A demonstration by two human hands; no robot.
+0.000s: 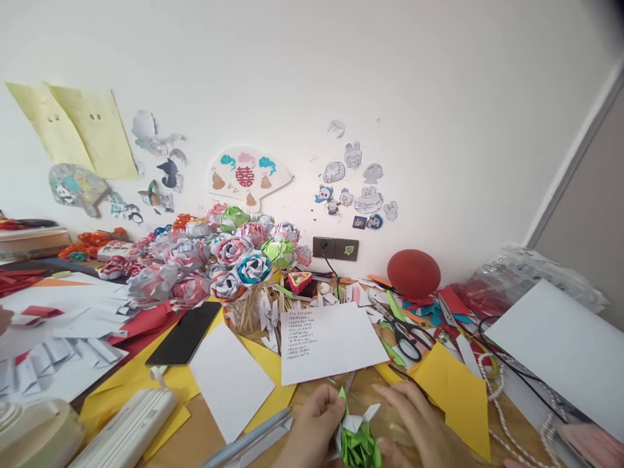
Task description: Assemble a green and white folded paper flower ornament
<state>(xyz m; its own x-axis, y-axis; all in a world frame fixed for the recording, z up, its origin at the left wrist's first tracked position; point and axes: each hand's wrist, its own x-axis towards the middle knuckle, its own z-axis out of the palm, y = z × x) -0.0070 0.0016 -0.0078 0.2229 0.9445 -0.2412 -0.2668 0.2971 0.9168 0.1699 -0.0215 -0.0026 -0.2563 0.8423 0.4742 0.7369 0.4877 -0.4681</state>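
Observation:
A green and white folded paper flower (359,445) is at the bottom middle of the head view, low over the wooden table. My left hand (316,422) is closed on its left side, thumb and fingers pinching near an upright pointed green petal. On the flower's right, my right hand (420,416) has its fingers apart, the upper ones reaching over the table. Its lower fingertips come close to the petals; I cannot tell if they touch. Just behind my hands lies a white sheet with handwriting (324,344). The flower's underside is cut off by the frame.
Finished paper flowers (229,250) crowd the back left. Scissors (407,338), a red balloon (413,273) and yellow paper (455,396) lie to the right. A black phone (184,335), blank white paper (231,380) and folded strips (63,354) are leftward. Part of a hand (4,322) shows at the left edge.

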